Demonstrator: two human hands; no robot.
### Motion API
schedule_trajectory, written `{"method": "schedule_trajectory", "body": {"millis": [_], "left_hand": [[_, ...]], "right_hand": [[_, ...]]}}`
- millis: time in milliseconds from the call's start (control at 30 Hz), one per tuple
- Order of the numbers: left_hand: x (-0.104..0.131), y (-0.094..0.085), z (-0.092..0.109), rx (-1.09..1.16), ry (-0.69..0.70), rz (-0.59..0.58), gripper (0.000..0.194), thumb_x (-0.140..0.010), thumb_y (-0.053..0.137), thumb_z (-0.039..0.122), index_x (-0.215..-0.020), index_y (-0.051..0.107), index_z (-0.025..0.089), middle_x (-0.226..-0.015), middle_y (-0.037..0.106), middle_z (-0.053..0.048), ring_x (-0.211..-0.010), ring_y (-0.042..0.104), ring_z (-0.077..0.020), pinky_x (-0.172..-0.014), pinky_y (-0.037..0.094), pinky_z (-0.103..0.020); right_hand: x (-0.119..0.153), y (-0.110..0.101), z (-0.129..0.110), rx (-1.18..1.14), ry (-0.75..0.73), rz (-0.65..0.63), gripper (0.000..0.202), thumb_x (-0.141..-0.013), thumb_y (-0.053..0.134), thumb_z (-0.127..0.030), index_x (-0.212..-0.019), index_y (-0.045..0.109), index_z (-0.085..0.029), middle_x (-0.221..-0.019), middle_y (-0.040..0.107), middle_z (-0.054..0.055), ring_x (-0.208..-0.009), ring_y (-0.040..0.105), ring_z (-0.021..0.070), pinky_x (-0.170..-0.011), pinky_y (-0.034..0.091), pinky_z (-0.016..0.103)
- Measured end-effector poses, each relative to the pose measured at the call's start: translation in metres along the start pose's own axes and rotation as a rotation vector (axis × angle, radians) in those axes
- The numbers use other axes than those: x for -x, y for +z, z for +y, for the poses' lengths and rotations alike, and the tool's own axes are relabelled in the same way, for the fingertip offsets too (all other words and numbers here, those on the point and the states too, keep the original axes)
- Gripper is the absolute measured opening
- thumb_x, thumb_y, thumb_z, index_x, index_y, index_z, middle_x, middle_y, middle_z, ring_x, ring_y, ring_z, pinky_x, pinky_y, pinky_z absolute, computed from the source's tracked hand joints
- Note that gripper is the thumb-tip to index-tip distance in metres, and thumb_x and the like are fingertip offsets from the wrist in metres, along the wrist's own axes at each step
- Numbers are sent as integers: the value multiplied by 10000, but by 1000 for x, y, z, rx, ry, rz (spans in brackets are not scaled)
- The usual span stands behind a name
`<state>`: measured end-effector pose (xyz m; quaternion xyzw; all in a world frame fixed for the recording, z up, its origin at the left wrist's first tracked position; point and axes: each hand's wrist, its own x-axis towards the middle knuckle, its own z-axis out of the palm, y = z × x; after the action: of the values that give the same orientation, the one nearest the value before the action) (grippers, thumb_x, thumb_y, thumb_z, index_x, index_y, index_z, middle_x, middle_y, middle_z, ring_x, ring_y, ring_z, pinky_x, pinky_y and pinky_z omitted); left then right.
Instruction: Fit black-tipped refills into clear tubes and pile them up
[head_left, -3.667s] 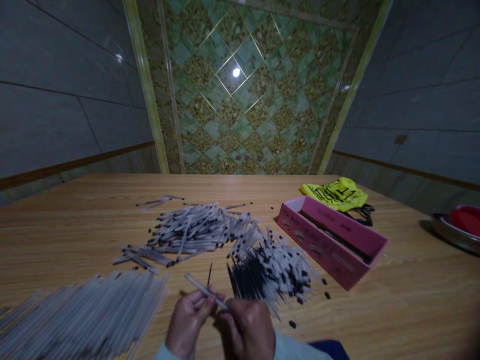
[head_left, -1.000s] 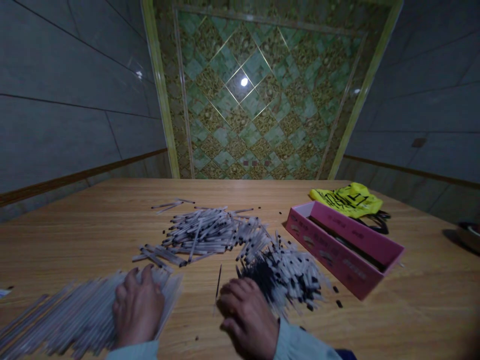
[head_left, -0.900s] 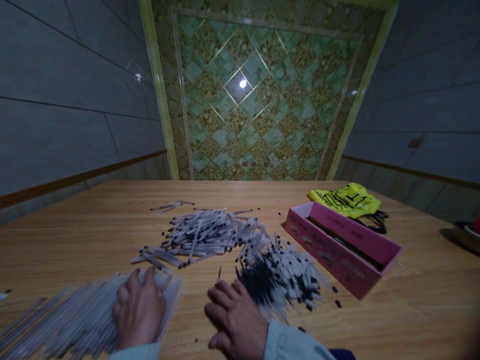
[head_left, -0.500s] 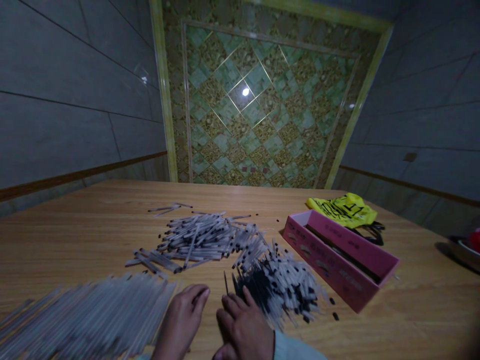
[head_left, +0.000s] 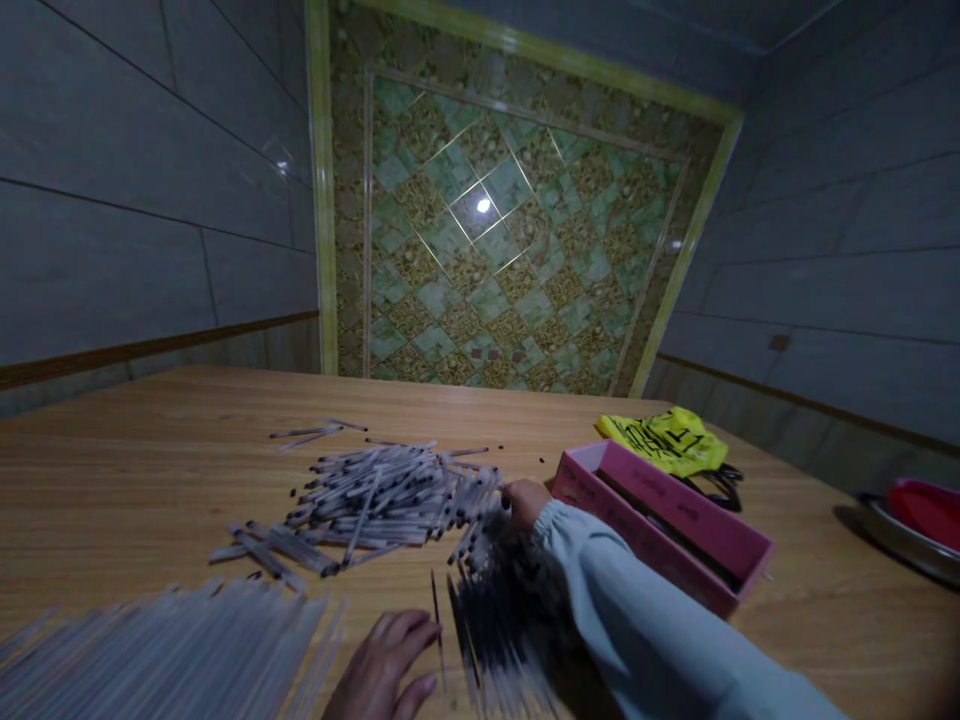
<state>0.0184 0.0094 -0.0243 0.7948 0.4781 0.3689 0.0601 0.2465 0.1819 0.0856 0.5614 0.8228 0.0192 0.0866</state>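
My left hand (head_left: 386,665) is low in the middle with its fingers apart, the forefinger tip at a thin dark stick like a pen refill (head_left: 437,615). My right hand (head_left: 527,503) reaches forward to the right edge of a pile of whitish pen-like tubes with dark ends (head_left: 382,495). Its fingers are curled, and what they hold, if anything, is too small to make out. Below my right sleeve lies a bunch of black-filled refills (head_left: 487,625). The sleeve hides much of the short white tubes beside them.
Long clear thin sticks (head_left: 165,650) lie in a broad row at the left. A pink open box (head_left: 675,510) stands right of my forearm, with a yellow printed bag (head_left: 667,440) behind it. A red item in a round dish (head_left: 922,515) sits far right.
My right hand has left the black refills near my left hand and moved forward and right. My left hand has shifted slightly right and its fingers have spread. The view has tilted a little.
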Motion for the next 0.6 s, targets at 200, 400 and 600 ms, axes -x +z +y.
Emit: {"method": "schedule_trajectory", "body": {"millis": [200,400,600], "left_hand": [[-6,-2,0,-91,84,-19,366,-757,586,407,-1105,610,295,-1080,677,-42,-985,618,-193,-827,520,-286],[-6,3,-3,-191,110,-143,492,-755,541,509,-1211,532,324,-1227,605,-47,-1096,561,-259,-865,496,-399],[-6,11,-5,-195,179,-224,559,-754,512,547,-1283,439,383,-1303,539,-34,-1158,512,-276,-915,445,-407]], "right_hand": [[-10,1,-2,103,31,-96,272,-871,524,-303,-1101,540,-158,-1114,561,71,-961,567,197,-810,482,394],[-19,14,-2,140,18,-120,280,-870,526,-302,-1109,536,-156,-1118,558,73,-962,566,198,-811,482,397],[-36,31,1,119,-11,-66,293,-870,527,-302,-1119,529,-147,-1121,554,81,-959,567,200,-807,484,397]]}}
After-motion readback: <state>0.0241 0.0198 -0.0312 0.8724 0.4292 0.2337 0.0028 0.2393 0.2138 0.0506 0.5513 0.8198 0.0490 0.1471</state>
